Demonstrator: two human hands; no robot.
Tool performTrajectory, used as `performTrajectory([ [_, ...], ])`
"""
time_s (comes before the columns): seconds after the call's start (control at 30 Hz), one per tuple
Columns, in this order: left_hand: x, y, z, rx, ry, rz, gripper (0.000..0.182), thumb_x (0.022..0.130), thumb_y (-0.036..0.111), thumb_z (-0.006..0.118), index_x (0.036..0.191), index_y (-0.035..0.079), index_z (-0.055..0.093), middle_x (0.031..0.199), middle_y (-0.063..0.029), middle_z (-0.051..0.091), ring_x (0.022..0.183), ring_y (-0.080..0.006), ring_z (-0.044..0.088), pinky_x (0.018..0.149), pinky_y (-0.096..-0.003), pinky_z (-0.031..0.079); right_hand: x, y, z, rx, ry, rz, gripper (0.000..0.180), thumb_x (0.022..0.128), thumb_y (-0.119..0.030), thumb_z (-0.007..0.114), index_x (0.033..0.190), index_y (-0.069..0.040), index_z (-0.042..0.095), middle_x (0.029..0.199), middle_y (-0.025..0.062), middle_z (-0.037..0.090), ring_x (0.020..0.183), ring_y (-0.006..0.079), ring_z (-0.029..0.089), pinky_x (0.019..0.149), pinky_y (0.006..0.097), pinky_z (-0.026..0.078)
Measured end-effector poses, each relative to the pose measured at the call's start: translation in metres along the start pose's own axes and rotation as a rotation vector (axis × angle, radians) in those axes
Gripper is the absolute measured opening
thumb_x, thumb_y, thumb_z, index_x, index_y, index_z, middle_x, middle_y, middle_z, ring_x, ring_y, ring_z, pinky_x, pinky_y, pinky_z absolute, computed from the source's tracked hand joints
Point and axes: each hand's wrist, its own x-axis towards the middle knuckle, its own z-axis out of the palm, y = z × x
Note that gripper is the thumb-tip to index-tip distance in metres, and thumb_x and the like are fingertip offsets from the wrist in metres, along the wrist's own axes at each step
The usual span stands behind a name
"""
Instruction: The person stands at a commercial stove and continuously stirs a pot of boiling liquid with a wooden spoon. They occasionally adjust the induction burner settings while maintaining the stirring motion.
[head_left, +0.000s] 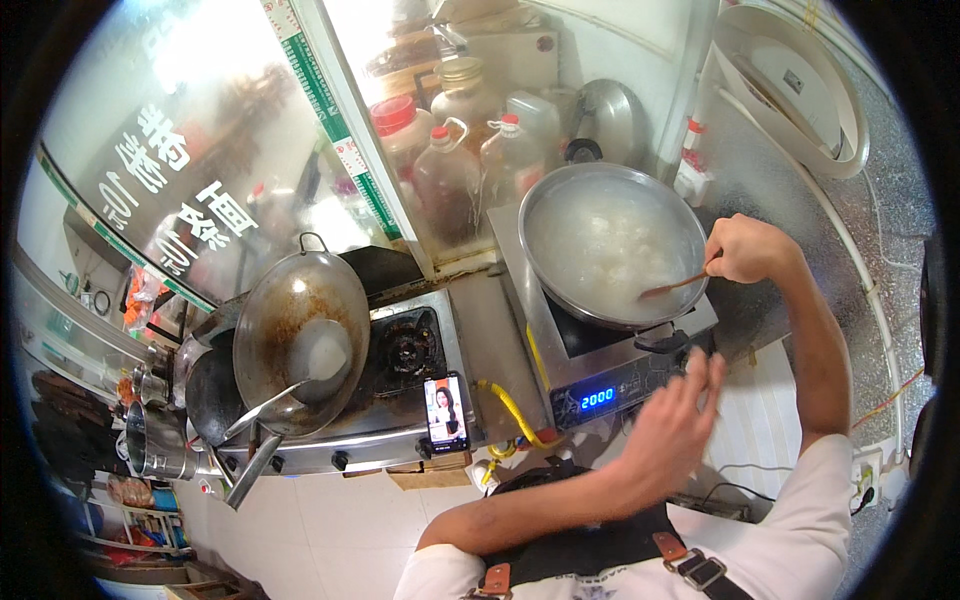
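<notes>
My right hand (750, 249) grips the handle of a brown spoon or spatula (679, 286) over the right rim of a wide metal pan (537, 279). The tool's tip lies in cloudy, whitish liquid (574, 240) with pale clumps at its middle. The pan rests on an induction cooker (525, 337) with a lit blue display. My left hand (686, 401) is raised near the cooker's front edge, below the pan's black side handle (660, 341); its fingers are extended, slightly blurred, and nothing shows in it.
To the left, a wok (262, 337) with a metal ladle (262, 411) sits on a gas stove (442, 315). A phone (447, 412) stands at the stove's front, beside a yellow hose (510, 409). Behind are plastic jugs (442, 180), a jar (469, 97) and a metal lid (619, 124).
</notes>
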Motion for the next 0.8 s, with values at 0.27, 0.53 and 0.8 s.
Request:
performTrajectory([
  [0.27,-0.042,0.074,-0.144,-0.866,-0.280,0.436,0.028,0.093,0.030,0.069,0.087,0.005,0.057,0.084,-0.0118,0.059,0.080,-0.0328,0.063,0.065,-0.0460,0.053,0.023,0.030,0.021,-0.020,0.129,0.129,0.024,0.083,-0.016,0.072,0.099,-0.005,0.084,0.094,0.0221,0.079,0.089,0.0398,0.077,0.086,0.0464,0.061],
  [0.53,-0.034,0.044,-0.131,-0.981,-0.380,0.485,0.028,0.092,0.029,0.068,0.088,0.005,0.056,0.085,-0.0123,0.058,0.081,-0.0328,0.063,0.065,-0.0456,0.053,0.089,0.029,0.038,0.040,0.042,-0.010,0.023,0.083,-0.009,0.062,0.093,0.003,0.080,0.099,0.0281,0.078,0.095,0.0413,0.078,0.085,0.0508,0.062],
  [0.8,-0.028,0.046,-0.122,-1.048,-0.446,0.558,0.028,0.091,0.028,0.068,0.088,0.004,0.055,0.087,-0.0129,0.058,0.081,-0.0328,0.063,0.064,-0.0452,0.053,0.090,-0.004,0.048,0.068,0.128,-0.241,0.026,0.085,-0.012,0.060,0.093,0.004,0.078,0.101,0.0298,0.077,0.098,0.0444,0.076,0.089,0.0531,0.061],
])
